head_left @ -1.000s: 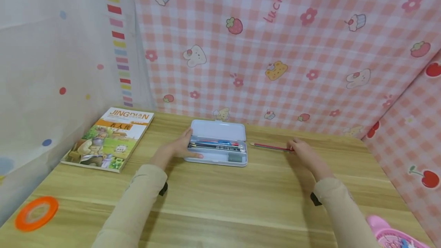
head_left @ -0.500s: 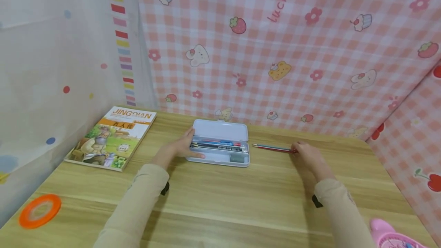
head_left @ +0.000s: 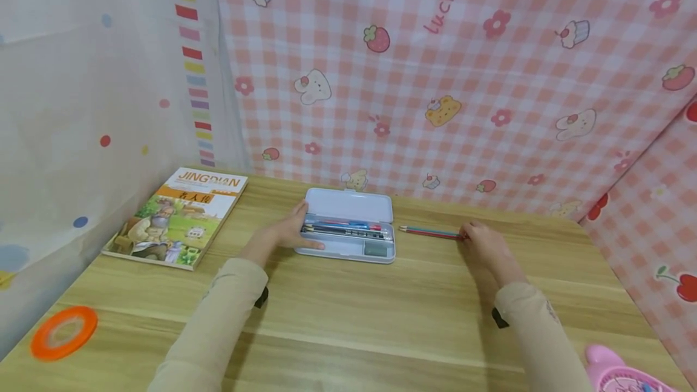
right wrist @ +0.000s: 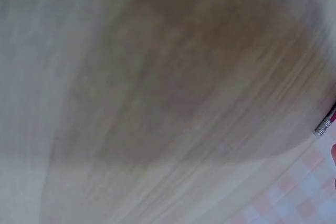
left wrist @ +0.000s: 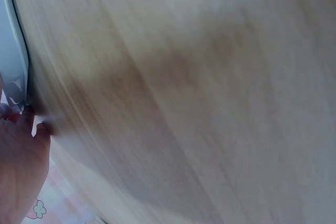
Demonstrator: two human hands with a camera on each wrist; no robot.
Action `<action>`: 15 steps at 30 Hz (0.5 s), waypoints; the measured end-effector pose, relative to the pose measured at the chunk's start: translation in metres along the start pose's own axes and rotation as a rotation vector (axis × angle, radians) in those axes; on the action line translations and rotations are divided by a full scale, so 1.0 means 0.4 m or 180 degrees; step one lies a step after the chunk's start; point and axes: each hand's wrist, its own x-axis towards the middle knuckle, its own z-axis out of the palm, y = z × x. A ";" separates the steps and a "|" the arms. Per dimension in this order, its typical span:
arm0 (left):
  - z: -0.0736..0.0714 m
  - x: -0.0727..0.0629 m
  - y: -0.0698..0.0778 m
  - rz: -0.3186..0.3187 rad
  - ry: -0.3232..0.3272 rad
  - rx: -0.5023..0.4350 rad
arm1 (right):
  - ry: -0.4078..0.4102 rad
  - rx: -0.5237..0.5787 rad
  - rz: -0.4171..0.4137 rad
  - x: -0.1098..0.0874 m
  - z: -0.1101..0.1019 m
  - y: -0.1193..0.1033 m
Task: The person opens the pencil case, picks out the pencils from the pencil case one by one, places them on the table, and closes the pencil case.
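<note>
Resting on wooden surface (head_left: 348, 325), pencil case (head_left: 345, 247) with lid laid back; left end held by left hand (head_left: 280, 233), grip clamped round it. Pens and dark pencils (head_left: 348, 230) laid in rear compartment, grey-green block (head_left: 376, 250) at front right. Red and teal pencils (head_left: 434, 233) pinched at back ends by right hand (head_left: 484, 247), points toward case, just beside it. Book (head_left: 179, 216) placed at left, orange ring (head_left: 89, 322) nearer.

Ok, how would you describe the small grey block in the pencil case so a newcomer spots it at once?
On the wooden table, in front of the checked cloth, lies an open white pencil case. In the head view, the grey block sits in its near right corner. It is short and rectangular, unlike the long, slim pencils behind it.
</note>
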 end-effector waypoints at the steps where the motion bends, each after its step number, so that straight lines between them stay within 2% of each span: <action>1: 0.000 0.000 0.001 -0.0003 -0.0004 -0.0009 | 0.0006 -0.0001 0.0001 -0.001 0.001 0.000; 4: 0.001 -0.002 0.002 -0.0016 -0.0011 -0.0019 | 0.0011 -0.0009 0.0009 -0.001 0.000 -0.001; 8: 0.002 -0.003 0.002 -0.0022 -0.0005 -0.0032 | -0.0141 0.0069 0.0000 0.010 -0.013 -0.022; 12: 0.002 -0.002 0.001 0.0002 0.0011 -0.0052 | -0.0321 0.0222 -0.0051 0.037 -0.023 -0.074; 15: 0.003 -0.001 0.002 -0.0003 0.0000 -0.0050 | -0.0305 0.0336 -0.0177 0.067 -0.019 -0.128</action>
